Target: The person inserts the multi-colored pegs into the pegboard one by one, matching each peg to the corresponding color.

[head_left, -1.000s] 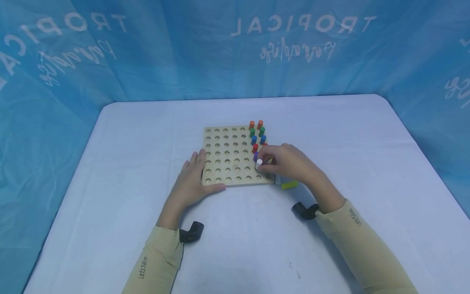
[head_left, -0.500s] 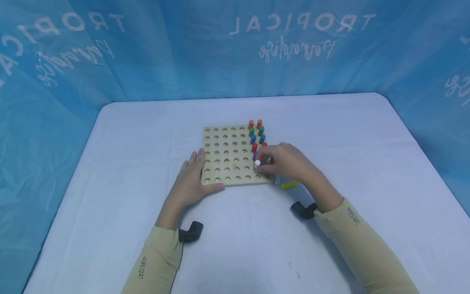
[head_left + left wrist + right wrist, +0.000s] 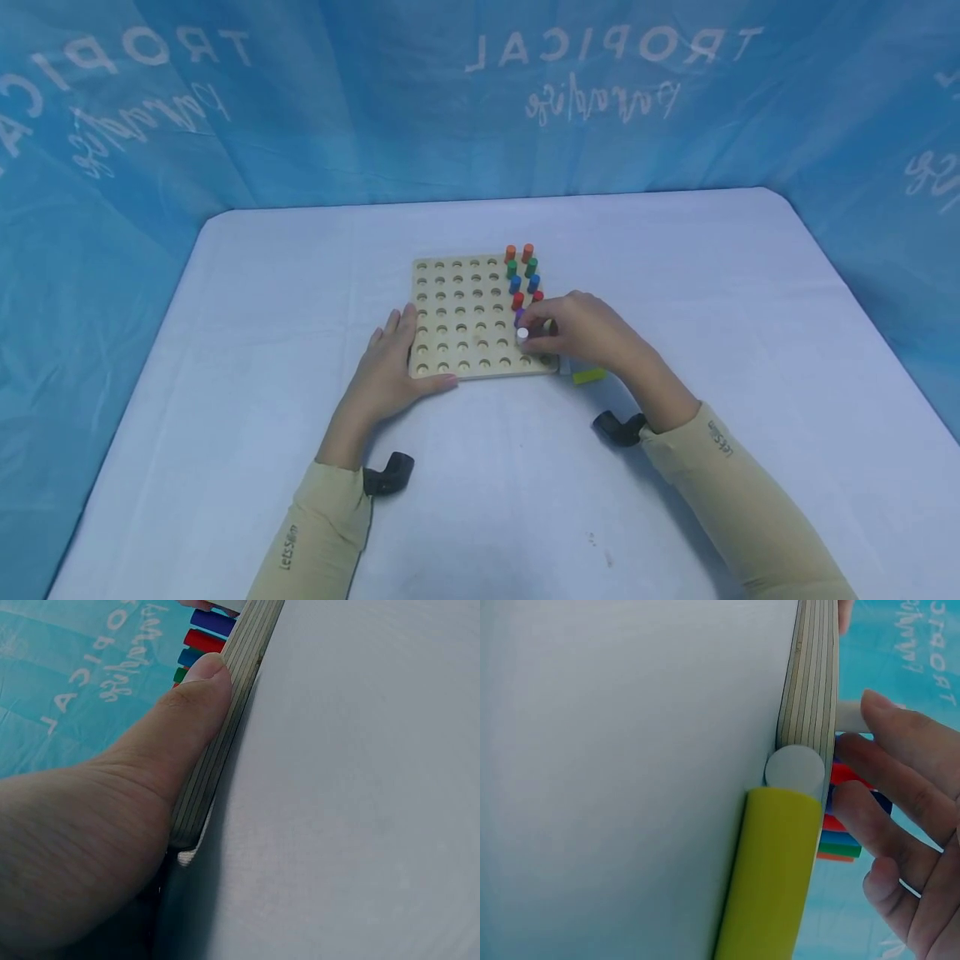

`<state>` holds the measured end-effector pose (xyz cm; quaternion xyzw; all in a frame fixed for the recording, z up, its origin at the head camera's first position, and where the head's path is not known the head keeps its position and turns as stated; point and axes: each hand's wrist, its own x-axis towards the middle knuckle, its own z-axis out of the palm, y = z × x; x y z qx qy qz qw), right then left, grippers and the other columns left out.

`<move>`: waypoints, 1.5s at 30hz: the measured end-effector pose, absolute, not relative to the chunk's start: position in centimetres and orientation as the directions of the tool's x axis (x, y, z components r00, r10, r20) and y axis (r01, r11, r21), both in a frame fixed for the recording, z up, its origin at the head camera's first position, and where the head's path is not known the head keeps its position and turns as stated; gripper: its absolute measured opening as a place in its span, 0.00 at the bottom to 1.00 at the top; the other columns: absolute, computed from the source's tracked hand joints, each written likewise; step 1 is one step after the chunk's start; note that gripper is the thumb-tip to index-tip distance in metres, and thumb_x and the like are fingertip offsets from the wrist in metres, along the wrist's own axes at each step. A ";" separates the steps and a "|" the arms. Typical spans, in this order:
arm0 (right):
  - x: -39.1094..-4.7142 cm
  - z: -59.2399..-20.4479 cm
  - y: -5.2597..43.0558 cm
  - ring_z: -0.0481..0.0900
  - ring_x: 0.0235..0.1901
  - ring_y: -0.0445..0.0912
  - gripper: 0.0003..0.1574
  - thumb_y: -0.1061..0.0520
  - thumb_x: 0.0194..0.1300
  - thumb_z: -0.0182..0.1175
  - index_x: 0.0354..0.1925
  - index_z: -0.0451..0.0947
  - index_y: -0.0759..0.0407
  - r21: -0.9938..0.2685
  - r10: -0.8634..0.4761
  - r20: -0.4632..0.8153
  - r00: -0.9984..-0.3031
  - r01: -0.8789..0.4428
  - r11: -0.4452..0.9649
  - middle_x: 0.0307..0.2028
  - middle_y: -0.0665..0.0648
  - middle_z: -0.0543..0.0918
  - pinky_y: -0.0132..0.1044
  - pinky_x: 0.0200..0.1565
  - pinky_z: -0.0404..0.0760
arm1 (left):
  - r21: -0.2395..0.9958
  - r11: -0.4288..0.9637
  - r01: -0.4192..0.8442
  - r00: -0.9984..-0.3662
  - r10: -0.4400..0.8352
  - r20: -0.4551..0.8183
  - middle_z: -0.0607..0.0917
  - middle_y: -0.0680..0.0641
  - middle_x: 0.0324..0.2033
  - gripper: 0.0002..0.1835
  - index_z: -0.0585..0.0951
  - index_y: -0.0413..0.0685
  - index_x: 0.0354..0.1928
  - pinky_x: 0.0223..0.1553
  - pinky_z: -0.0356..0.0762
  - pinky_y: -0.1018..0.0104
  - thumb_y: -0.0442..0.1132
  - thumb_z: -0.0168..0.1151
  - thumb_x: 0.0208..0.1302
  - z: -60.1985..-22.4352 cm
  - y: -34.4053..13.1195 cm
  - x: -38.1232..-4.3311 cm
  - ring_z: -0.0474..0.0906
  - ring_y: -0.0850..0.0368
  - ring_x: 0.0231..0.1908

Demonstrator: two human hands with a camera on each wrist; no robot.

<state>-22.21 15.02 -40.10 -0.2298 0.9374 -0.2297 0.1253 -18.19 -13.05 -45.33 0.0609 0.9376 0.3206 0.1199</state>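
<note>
Your right hand (image 3: 585, 329) pinches a short white peg (image 3: 522, 335) upright at the board's (image 3: 457, 317) 4 o'clock, below the purple peg (image 3: 518, 317); left hand (image 3: 386, 367) flat, fingers relaxed, pressing the board's 7 o'clock corner.

Looks like a staged recording booth: a white-clothed table (image 3: 300, 275) is boxed in across the upper frame by a blue "Tropical Paradise" backdrop (image 3: 375, 108).

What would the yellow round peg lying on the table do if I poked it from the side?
The yellow cylindrical peg would probably roll, since it lies on its round side on the flat table. It looks smooth, stiff and likely light. The wooden peg board beside it might stop it.
</note>
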 end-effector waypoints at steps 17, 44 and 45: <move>-21.1 -39.4 20.9 0.79 0.41 0.45 0.18 0.52 0.57 0.74 0.47 0.87 0.41 -0.541 -0.423 -0.287 -0.859 -0.219 0.812 0.47 0.45 0.88 0.40 0.44 0.81 | 0.612 0.791 0.025 -0.963 0.183 -0.197 0.43 0.44 0.80 0.71 0.39 0.51 0.80 0.79 0.37 0.46 0.69 0.73 0.46 -45.5 -13.0 -18.2 0.35 0.46 0.80; -20.4 -40.6 19.2 0.80 0.38 0.44 0.28 0.43 0.54 0.75 0.51 0.86 0.52 -0.343 -0.364 -0.277 -0.889 -0.263 0.902 0.34 0.45 0.88 0.40 0.43 0.80 | 0.620 0.783 0.049 -0.963 0.202 -0.179 0.44 0.44 0.79 0.70 0.39 0.48 0.79 0.80 0.34 0.48 0.68 0.74 0.46 -45.5 -13.0 -18.2 0.35 0.46 0.80; -20.4 -40.5 19.1 0.79 0.38 0.45 0.28 0.43 0.54 0.75 0.51 0.85 0.52 -0.342 -0.355 -0.291 -0.888 -0.250 0.906 0.34 0.45 0.88 0.40 0.42 0.79 | 0.621 0.783 0.048 -0.963 0.202 -0.181 0.44 0.44 0.79 0.70 0.39 0.48 0.79 0.80 0.34 0.48 0.68 0.74 0.46 -45.5 -13.0 -18.2 0.35 0.46 0.80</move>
